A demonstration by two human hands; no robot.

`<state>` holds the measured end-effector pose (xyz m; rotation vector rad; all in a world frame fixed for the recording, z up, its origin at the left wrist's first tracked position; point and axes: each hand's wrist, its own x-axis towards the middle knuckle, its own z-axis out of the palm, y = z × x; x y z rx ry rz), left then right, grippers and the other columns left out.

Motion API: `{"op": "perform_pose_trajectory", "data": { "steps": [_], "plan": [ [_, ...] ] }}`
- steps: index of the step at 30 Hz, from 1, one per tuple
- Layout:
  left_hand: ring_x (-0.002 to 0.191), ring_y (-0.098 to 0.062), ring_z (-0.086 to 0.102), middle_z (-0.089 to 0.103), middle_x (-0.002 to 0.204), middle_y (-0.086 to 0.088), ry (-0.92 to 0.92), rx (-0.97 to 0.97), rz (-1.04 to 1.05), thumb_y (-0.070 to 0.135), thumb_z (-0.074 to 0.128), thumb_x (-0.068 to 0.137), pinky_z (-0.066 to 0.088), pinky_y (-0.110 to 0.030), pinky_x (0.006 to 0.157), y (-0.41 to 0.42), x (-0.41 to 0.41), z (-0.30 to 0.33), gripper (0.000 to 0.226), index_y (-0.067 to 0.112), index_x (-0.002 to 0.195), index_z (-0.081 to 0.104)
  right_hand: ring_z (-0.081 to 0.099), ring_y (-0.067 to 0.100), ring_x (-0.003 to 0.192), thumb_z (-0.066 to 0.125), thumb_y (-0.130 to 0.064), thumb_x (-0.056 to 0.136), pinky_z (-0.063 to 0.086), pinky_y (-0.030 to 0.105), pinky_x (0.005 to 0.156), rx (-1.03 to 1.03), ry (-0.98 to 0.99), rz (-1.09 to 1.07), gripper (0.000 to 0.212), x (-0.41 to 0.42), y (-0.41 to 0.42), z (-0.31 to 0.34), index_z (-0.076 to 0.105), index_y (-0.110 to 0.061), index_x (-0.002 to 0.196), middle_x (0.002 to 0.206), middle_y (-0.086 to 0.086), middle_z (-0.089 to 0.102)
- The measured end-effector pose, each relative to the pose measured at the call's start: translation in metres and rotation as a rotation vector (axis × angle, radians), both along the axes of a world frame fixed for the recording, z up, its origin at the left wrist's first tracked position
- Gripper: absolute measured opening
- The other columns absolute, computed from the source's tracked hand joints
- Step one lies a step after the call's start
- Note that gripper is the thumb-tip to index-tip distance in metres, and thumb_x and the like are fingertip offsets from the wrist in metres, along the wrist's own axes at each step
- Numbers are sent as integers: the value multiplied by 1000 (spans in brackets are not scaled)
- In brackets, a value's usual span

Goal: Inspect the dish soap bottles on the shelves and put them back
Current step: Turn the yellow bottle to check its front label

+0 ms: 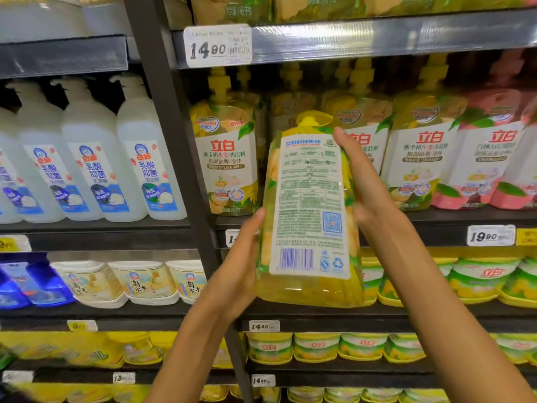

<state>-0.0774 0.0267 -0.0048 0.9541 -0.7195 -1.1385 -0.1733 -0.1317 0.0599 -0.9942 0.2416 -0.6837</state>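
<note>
I hold a yellow dish soap bottle (pixel 309 210) upright in front of the shelves, its white back label with barcode and QR code turned toward me. My left hand (pixel 236 266) grips its lower left side. My right hand (pixel 363 175) grips its upper right side, fingers reaching the shoulder below the yellow cap. Behind it, a row of matching yellow bottles (pixel 225 158) stands on the middle shelf (pixel 453 218), with a gap behind the bottle I hold.
Pink bottles (pixel 494 158) stand at the right of the same shelf. White pump bottles (pixel 96 167) fill the left bay. A dark upright post (pixel 174 141) divides the bays. Lower shelves hold yellow-green bottles (pixel 479 280) and cream ones (pixel 139 283). Price tags line the shelf edges.
</note>
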Motion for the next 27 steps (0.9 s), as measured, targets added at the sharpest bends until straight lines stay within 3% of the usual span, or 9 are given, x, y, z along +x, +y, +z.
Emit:
{"op": "perform_pose_trajectory", "data": {
  "steps": [5, 9, 12, 13, 16, 19, 21, 24, 27],
  "plan": [
    [95, -16, 71, 74, 106, -3, 95, 12, -77, 46, 61, 77, 58, -29, 70, 4, 3, 5, 31, 29, 97, 78, 73, 26, 94, 52, -49, 95, 61, 39, 73, 33, 189, 10, 42, 6, -9, 2, 70, -14, 108, 105, 11, 75],
    [107, -24, 67, 70, 117, -9, 197, -75, -179, 47, 60, 79, 56, -40, 84, 8, 8, 24, 42, 21, 109, 74, 71, 27, 98, 53, -45, 95, 60, 39, 70, 80, 257, 37, 43, 4, -14, -6, 70, -12, 116, 111, 14, 72],
    [108, -32, 66, 67, 119, -15, 253, -56, -254, 53, 62, 72, 57, -48, 81, 9, 16, 34, 52, 18, 109, 74, 75, 22, 74, 54, -41, 96, 58, 34, 55, 53, 267, 85, 45, 3, -15, -10, 81, -11, 76, 82, 11, 77],
    [107, -33, 66, 67, 119, -16, 258, -46, -259, 54, 62, 72, 57, -49, 78, 10, 16, 36, 53, 17, 108, 74, 75, 22, 69, 54, -40, 95, 58, 34, 52, 56, 274, 87, 45, 2, -14, -9, 80, -10, 74, 77, 11, 76],
    [106, -32, 67, 67, 119, -16, 250, -31, -275, 52, 63, 77, 56, -49, 84, 12, 13, 36, 51, 16, 112, 72, 75, 25, 75, 59, -36, 93, 59, 35, 56, 92, 287, 55, 33, 3, -9, -4, 72, -8, 103, 89, 14, 76],
    [102, -27, 69, 70, 115, -13, 262, -56, -268, 41, 73, 72, 57, -44, 83, 10, 9, 32, 45, 15, 110, 73, 68, 29, 107, 60, -42, 91, 55, 42, 89, 43, 260, 58, 46, 4, -5, -2, 63, -11, 124, 117, 14, 70],
    [97, -21, 71, 72, 110, -8, 216, -72, -208, 38, 72, 67, 58, -37, 76, 7, 8, 29, 39, 19, 100, 77, 64, 30, 115, 61, -45, 90, 47, 48, 102, 5, 195, 47, 51, 4, -3, -1, 60, -13, 130, 123, 12, 68],
    [96, -17, 71, 74, 106, -5, 118, -85, -124, 39, 70, 67, 58, -32, 73, 3, 8, 21, 31, 25, 94, 78, 66, 28, 112, 61, -37, 92, 47, 50, 103, -75, 120, -21, 43, 3, 0, 2, 61, -12, 128, 120, 11, 69],
    [105, -17, 68, 71, 115, -4, 69, -53, -80, 43, 65, 78, 57, -31, 80, -2, 13, 13, 33, 26, 105, 75, 71, 26, 101, 66, -28, 91, 57, 43, 88, -141, 55, -170, 45, 2, 7, 7, 57, -9, 130, 111, 11, 73]
  ]
}}
